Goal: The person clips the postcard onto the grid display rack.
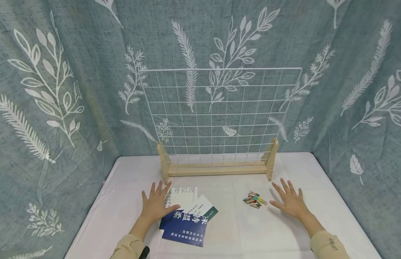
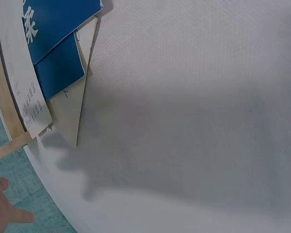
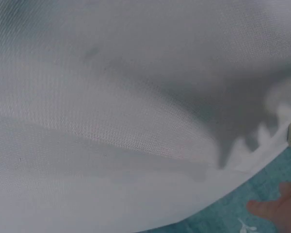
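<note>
My left hand (image 1: 154, 206) is spread with straight fingers beside a pile of printed cards. Dark blue cards (image 1: 184, 230) with white writing lie in front, a white card (image 1: 182, 197) behind them, and a white and green card (image 1: 205, 208) to the right. In the left wrist view the blue card (image 2: 60, 65) overlaps pale ones. On the other side, my right hand (image 1: 291, 202) is spread too, holding nothing. Just left of its thumb lies a small heap of colourful mini clothespins (image 1: 254, 199). Only part of each hand shows in the wrist views.
A white wire grid (image 1: 220, 115) stands upright in a wooden base (image 1: 216, 170) at the back of the white-covered table (image 1: 239, 230). Blue-green curtains (image 1: 97, 72) with white leaf prints surround the table's back and sides.
</note>
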A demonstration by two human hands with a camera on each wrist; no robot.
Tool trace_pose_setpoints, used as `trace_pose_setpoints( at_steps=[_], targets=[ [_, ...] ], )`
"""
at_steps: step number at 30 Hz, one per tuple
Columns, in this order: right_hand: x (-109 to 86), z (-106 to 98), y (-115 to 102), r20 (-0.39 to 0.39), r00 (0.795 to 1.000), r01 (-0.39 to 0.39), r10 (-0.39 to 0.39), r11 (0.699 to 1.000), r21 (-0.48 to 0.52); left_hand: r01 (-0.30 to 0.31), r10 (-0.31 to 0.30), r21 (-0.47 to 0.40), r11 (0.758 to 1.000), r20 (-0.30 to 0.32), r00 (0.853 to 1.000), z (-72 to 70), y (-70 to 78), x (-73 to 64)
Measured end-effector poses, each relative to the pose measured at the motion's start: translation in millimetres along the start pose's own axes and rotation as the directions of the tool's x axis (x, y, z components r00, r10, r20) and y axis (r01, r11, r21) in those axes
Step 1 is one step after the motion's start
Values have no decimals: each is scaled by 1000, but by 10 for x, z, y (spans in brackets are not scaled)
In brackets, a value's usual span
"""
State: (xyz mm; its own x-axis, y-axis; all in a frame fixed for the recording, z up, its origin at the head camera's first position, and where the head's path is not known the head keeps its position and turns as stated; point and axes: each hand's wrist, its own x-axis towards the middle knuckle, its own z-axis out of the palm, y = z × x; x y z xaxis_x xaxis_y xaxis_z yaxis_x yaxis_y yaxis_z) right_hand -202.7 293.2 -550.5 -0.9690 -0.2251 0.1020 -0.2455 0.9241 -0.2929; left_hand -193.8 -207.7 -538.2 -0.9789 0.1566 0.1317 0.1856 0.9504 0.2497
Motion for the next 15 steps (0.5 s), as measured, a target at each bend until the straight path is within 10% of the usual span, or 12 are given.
trace_pose_setpoints(
  at_steps=[15],
  targets=[
    [7,-52,3,-29,999,24,-26,998,-63,-7,7,28,1000,22,1000,-33,67,14]
  ],
)
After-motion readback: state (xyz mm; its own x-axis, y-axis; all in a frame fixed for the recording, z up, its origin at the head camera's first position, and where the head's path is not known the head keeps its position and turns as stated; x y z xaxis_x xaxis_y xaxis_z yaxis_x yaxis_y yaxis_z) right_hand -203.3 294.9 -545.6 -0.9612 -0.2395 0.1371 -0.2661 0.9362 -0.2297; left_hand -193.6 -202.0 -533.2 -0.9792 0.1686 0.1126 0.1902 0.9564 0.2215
